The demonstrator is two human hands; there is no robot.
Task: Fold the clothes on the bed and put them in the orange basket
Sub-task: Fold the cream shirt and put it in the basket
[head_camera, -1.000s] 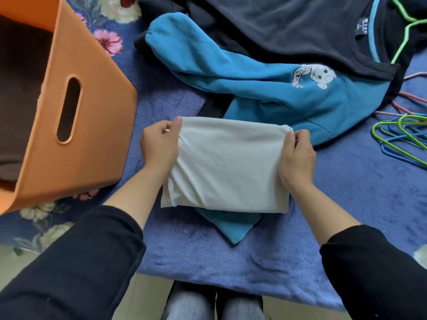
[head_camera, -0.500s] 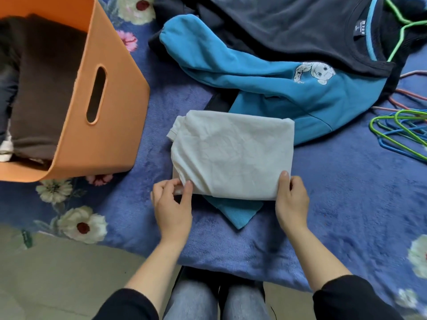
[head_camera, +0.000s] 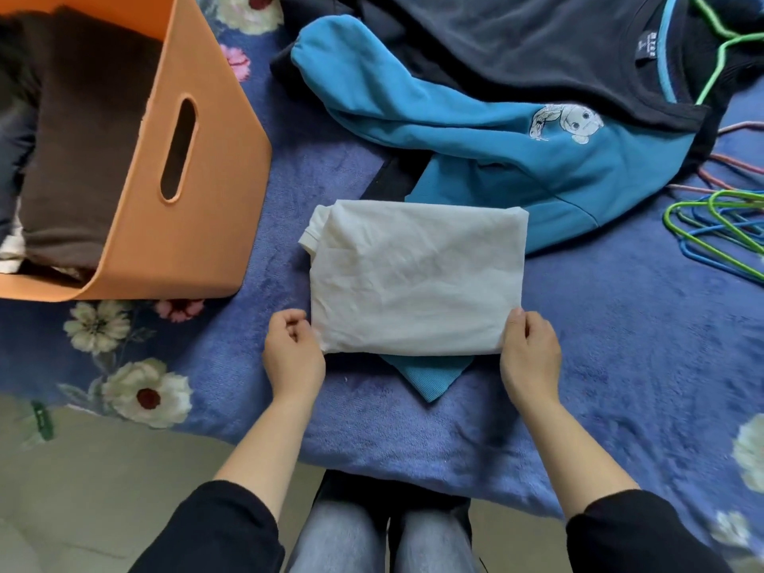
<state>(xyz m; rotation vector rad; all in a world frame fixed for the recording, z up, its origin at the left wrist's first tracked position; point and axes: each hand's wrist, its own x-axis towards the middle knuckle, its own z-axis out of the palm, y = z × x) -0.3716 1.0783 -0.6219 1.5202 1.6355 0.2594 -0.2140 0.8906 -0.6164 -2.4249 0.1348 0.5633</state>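
Because the white shirt is already folded into a compact rectangle, it lies flat on the bed right in front of the person, with the orange basket just beside it to the left, so the lift across should be short. The shirt rests partly on a corner of the blue sweatshirt, whose ribbed tip pokes out under the near edge. The sweatshirt and a dark top wait unfolded farther back, while a brown garment is already inside the basket.

Both hands sit at the shirt's near corners, likely so the bundle comes up level and keeps its fold. The left hand has its grip closed, fingers curled round the near left corner. The right hand clamps the near right corner, thumb on top and fingers apparently tucked beneath. Coloured hangers lie well apart to the right.
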